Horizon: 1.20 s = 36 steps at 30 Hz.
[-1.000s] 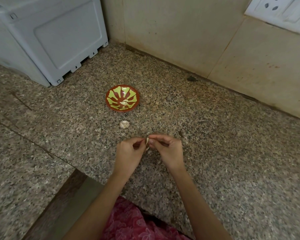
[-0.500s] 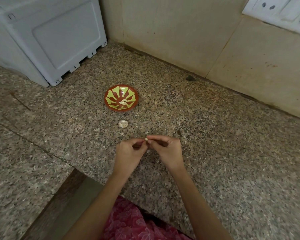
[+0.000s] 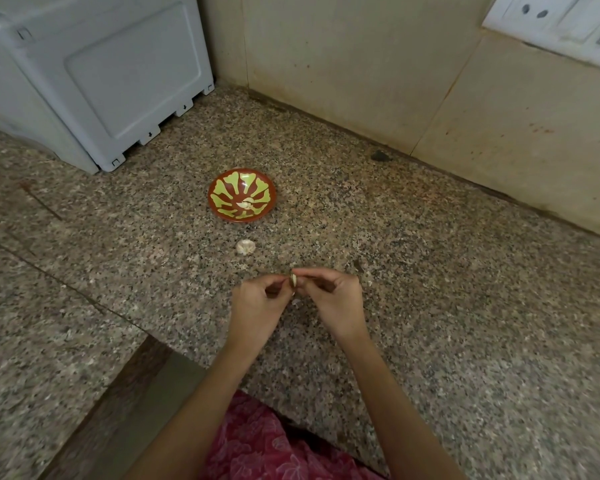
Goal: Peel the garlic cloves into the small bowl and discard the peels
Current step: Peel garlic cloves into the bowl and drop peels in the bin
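Head view: both hands meet over the speckled granite table (image 3: 465,306), just below the middle of the picture. The left hand (image 3: 260,306) and the right hand (image 3: 333,303) pinch one garlic clove (image 3: 294,279) between them, held above the table. The left fingers (image 3: 280,281) are curled and grasp the clove from 9 o'clock. The right fingers (image 3: 314,271) are curled and grasp it from 3 o'clock.

At 11 o'clock from the hands, well apart, stands the small bowl (image 3: 222,199), red-brown with yellow-green petals, holding pale peeled cloves (image 3: 246,203) near its middle. Between bowl and hands, nearer the bowl, a piece of garlic (image 3: 246,247) lies on the table. A pale scrap of peel (image 3: 297,301) lies on the table right under the hands.

A white appliance (image 3: 101,74) stands at 10 o'clock in the corner, and a socket plate (image 3: 551,19) sits on the tiled wall (image 3: 343,64) at 1 o'clock. A pink patterned garment (image 3: 267,441) shows at 6 o'clock.
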Available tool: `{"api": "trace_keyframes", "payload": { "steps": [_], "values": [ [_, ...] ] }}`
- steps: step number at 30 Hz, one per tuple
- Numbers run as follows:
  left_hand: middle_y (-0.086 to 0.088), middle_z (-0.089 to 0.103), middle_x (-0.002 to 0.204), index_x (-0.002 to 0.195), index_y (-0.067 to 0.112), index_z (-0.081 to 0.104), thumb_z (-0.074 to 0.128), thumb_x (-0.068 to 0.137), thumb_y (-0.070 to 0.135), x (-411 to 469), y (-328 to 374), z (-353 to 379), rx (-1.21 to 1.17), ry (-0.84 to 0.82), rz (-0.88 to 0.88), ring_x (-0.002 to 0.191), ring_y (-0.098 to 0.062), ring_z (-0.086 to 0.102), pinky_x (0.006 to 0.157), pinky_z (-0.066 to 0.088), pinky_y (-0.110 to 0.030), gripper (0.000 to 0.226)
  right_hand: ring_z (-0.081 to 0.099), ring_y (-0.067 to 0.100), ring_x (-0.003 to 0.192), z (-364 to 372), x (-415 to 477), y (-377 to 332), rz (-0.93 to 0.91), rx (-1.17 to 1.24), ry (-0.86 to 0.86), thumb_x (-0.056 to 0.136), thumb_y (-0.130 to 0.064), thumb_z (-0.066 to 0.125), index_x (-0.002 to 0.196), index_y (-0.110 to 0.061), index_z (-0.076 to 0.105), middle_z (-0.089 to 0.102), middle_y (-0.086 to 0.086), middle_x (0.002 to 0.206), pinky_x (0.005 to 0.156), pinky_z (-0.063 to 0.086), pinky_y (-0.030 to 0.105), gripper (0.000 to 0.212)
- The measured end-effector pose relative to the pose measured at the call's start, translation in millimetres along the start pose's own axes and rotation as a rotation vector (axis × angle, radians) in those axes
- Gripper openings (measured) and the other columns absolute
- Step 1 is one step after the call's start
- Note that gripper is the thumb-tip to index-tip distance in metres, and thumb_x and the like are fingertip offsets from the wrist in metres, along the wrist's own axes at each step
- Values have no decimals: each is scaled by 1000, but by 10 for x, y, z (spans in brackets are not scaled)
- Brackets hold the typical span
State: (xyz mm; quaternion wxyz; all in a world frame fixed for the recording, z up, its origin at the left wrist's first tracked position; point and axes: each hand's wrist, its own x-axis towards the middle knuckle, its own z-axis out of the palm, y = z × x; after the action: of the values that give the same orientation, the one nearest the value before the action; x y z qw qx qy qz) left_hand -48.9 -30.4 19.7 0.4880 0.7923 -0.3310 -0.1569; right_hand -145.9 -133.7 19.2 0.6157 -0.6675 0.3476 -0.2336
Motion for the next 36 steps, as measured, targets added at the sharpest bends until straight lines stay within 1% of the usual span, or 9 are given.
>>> {"api": "trace_keyframes", "payload": {
  "steps": [5, 10, 13, 17, 21, 24, 29, 34, 36],
  "values": [
    [2, 74, 85, 97, 9, 75, 71, 84, 4, -1, 40, -5, 58, 18, 61, 65, -1, 66, 63, 48, -4, 14, 74, 19, 86, -8, 3, 23, 60, 92, 0, 86, -2, 73, 98, -9, 78, 77, 1, 92, 82, 60, 34, 15],
    [0, 73, 81, 94, 8, 75, 73, 83, 6, -2, 29, -17, 112, 25, 112, 59, 9, 58, 59, 45, -1, 11, 73, 26, 91, -41, 3, 10, 178, 246, -48, 80, -1, 77, 99, -6, 77, 77, 9, 95, 86, 59, 34, 20],
    [0, 74, 83, 93, 7, 75, 74, 82, 6, 3, 28, -22, 143, 34, 123, 60, 1, 62, 61, 47, -2, 12, 72, 25, 91, -44, 9, 4, 240, 326, -54, 79, 8, 74, 99, -3, 75, 75, 15, 98, 84, 59, 31, 22],
    [-3, 73, 81, 92, 5, 75, 71, 83, 1, 27, -26, -33, 232, 14, 120, 55, 0, 58, 57, 44, -1, 11, 71, 25, 94, -51, 22, -5, 333, 494, -58, 81, 13, 68, 101, -1, 73, 73, 17, 103, 83, 59, 29, 25],
    [-3, 74, 83, 93, 8, 75, 73, 84, 10, 25, -121, -22, 313, -41, 63, 55, -2, 59, 53, 44, -5, 10, 71, 21, 93, -95, 44, -9, 431, 661, -52, 84, 13, 64, 101, -2, 74, 74, 15, 104, 81, 59, 27, 25],
    [-2, 73, 85, 92, 9, 74, 74, 81, 8, 38, -144, -18, 290, -22, 52, 64, -4, 63, 63, 47, -6, 11, 70, 22, 97, -95, 55, -10, 398, 589, -30, 83, 11, 67, 103, -2, 73, 74, 14, 107, 85, 59, 29, 25],
    [-3, 72, 98, 102, 10, 73, 66, 85, -4, 49, -144, -10, 234, -3, 146, 79, -4, 64, 80, 47, -6, 23, 73, 20, 93, -54, 63, 18, 174, 197, 4, 81, 6, 73, 100, -11, 73, 76, 4, 97, 83, 59, 30, 25],
    [11, 65, 98, 110, 13, 71, 67, 85, -3, 82, -42, -12, 95, 20, 161, 72, 5, 62, 72, 45, -1, 30, 73, 9, 89, -1, 75, 6, -20, -64, 19, 81, 2, 76, 98, -13, 74, 76, -5, 92, 82, 59, 25, 22],
    [14, 67, 93, 104, 13, 73, 68, 85, -1, 104, -34, -8, 34, 39, 105, 67, -3, 65, 66, 50, -8, 25, 72, 6, 88, 13, 85, -20, -25, -87, 13, 81, 2, 75, 97, -12, 73, 76, -5, 91, 80, 58, 22, 20]
  ]
}}
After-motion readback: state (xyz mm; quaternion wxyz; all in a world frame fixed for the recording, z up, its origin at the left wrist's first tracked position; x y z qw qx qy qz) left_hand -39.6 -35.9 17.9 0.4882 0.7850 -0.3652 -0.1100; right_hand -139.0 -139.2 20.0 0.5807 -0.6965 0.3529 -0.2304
